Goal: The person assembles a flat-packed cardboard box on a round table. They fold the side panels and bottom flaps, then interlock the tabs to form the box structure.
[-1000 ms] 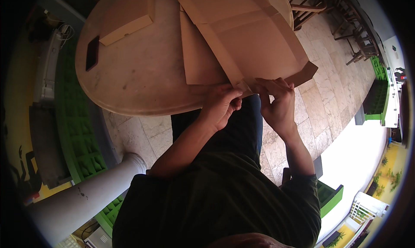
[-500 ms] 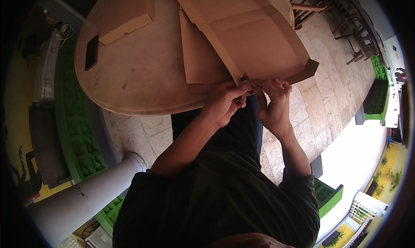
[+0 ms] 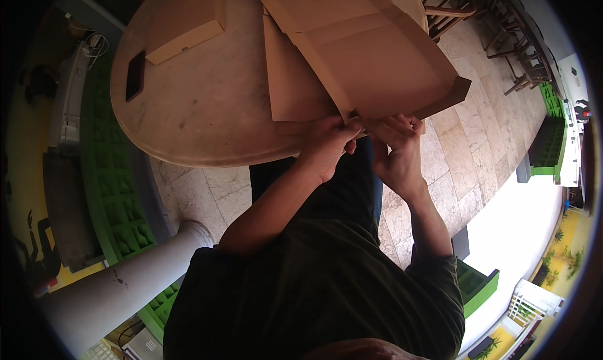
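A partly folded brown cardboard box (image 3: 377,65) lies open at the table's near right edge, its right end sticking out past the rim. At its near corner my left hand (image 3: 328,145) pinches the cardboard between thumb and fingers. Just right of it, my right hand (image 3: 397,143) grips the near side flap, fingers curled over the edge. The small corner tabs between my hands are mostly hidden by the fingers. Beneath the box lies another flat brown cardboard sheet (image 3: 289,84), its left part showing.
On the round stone-topped table (image 3: 207,115) a folded cardboard box (image 3: 188,30) sits at the far left, beside a dark phone (image 3: 135,75). Wooden chairs (image 3: 524,59) stand at the far right. A thick pale column (image 3: 138,284) rises at the lower left, near green crate-like shelving (image 3: 119,203).
The near side of the box has been folded up a little more, and its right corner flap has shifted slightly right and up. Both hands have closed in tighter at the near corner.
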`<action>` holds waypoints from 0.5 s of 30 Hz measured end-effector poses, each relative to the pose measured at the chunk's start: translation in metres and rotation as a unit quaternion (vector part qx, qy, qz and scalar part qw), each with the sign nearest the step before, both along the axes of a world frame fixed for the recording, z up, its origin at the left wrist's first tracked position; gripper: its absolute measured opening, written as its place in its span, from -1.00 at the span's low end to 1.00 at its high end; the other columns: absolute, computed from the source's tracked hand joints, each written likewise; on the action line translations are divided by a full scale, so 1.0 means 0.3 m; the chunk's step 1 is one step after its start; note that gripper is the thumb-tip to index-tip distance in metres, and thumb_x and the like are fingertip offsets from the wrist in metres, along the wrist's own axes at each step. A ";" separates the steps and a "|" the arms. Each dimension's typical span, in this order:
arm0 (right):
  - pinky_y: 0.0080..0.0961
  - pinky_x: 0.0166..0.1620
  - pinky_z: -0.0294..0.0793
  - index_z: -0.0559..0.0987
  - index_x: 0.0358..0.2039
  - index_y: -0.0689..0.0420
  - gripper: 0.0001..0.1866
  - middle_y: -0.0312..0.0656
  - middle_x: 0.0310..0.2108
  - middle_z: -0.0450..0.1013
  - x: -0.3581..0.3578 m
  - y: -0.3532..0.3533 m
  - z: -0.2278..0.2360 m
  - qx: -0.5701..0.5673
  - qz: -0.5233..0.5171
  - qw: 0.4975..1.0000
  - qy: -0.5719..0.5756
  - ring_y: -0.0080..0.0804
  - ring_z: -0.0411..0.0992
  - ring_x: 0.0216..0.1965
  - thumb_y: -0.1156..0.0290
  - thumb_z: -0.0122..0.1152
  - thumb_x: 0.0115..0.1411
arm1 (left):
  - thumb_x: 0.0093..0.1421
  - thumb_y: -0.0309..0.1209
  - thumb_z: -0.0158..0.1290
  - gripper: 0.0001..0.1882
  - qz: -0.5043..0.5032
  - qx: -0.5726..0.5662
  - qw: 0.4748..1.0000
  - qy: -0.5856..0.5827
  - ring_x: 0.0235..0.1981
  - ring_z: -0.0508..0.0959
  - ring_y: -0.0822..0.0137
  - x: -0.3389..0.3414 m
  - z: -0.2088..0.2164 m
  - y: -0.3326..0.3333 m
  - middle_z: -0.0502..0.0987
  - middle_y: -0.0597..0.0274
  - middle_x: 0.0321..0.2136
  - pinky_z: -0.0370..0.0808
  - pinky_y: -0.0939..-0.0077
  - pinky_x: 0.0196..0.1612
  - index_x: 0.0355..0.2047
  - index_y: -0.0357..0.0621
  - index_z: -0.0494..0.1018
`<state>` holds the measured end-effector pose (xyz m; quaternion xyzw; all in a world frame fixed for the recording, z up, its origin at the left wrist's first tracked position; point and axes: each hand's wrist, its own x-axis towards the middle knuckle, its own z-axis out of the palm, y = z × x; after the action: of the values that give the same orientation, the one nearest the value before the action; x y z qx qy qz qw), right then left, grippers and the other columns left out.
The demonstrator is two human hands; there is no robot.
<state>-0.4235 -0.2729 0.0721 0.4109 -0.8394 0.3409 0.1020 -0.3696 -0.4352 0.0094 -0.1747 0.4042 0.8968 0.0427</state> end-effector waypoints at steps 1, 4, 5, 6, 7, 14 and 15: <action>-0.23 0.17 0.23 0.72 -0.07 0.04 -0.58 -0.29 -0.18 0.67 -0.002 0.001 0.001 0.011 0.002 1.000 0.000 -0.27 0.59 -0.05 0.74 0.23 0.11 | 0.38 -0.34 0.27 -0.84 0.004 -0.010 1.000 0.001 -0.47 0.46 0.52 -0.001 0.006 0.003 0.61 0.34 -0.37 0.41 0.56 -0.38 -0.22 -0.17 0.62; -0.25 0.12 0.30 0.72 -0.09 0.03 -0.57 -0.28 -0.19 0.67 -0.003 -0.003 -0.005 0.019 -0.001 0.998 0.053 -0.27 0.57 -0.07 0.74 0.23 0.07 | 0.37 -0.32 0.30 -0.82 0.033 0.016 0.999 0.003 -0.50 0.46 0.51 0.000 0.025 0.023 0.60 0.34 -0.39 0.42 0.57 -0.39 -0.23 -0.17 0.62; -0.25 0.09 0.33 0.73 -0.12 0.02 -0.57 -0.28 -0.22 0.66 -0.002 -0.005 -0.006 0.032 -0.002 0.997 0.070 -0.26 0.56 -0.10 0.74 0.23 0.03 | 0.37 -0.31 0.30 -0.82 0.043 0.032 0.998 0.020 -0.50 0.46 0.51 0.000 0.031 0.032 0.59 0.34 -0.39 0.42 0.58 -0.39 -0.23 -0.17 0.62; -0.26 0.04 0.38 0.72 -0.12 0.05 -0.59 -0.27 -0.24 0.67 0.000 -0.006 -0.006 0.028 0.000 0.997 0.070 -0.23 0.58 -0.12 0.74 0.22 0.04 | 0.37 -0.31 0.30 -0.81 0.049 0.036 0.998 -0.005 -0.51 0.47 0.50 0.001 0.035 0.038 0.59 0.33 -0.39 0.43 0.58 -0.39 -0.24 -0.16 0.61; -0.26 -0.01 0.43 0.72 -0.12 0.07 -0.60 -0.25 -0.26 0.67 -0.001 -0.007 -0.003 0.038 0.005 0.997 0.060 -0.20 0.59 -0.15 0.73 0.22 0.05 | 0.37 -0.30 0.30 -0.81 0.053 0.039 0.998 -0.013 -0.51 0.48 0.50 0.002 0.039 0.044 0.59 0.33 -0.40 0.44 0.58 -0.38 -0.24 -0.16 0.60; -0.33 -0.34 0.60 0.71 -0.27 0.28 -0.90 -0.05 -0.46 0.64 -0.138 0.002 0.086 0.018 0.036 0.962 -0.271 -0.17 0.66 -0.45 0.61 0.33 0.18 | 0.37 -0.27 0.31 -0.72 0.037 -0.017 0.999 -0.017 -0.50 0.54 0.44 0.017 0.035 0.040 0.54 0.27 -0.47 0.50 0.51 -0.40 -0.34 -0.08 0.45; -0.37 -0.31 0.61 0.71 -0.32 0.34 -0.86 -0.07 -0.45 0.65 -0.172 0.003 0.098 0.046 0.037 0.936 -0.346 -0.33 0.65 -0.41 0.49 0.41 0.20 | 0.37 -0.27 0.32 -0.71 0.037 -0.014 0.999 -0.001 -0.50 0.54 0.43 0.016 0.032 0.040 0.54 0.26 -0.47 0.50 0.51 -0.41 -0.36 -0.08 0.44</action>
<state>-0.4752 -0.2720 0.1014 0.3026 -0.8214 0.4268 -0.2270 -0.3647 -0.4232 0.0191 -0.1908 0.4102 0.8918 0.0068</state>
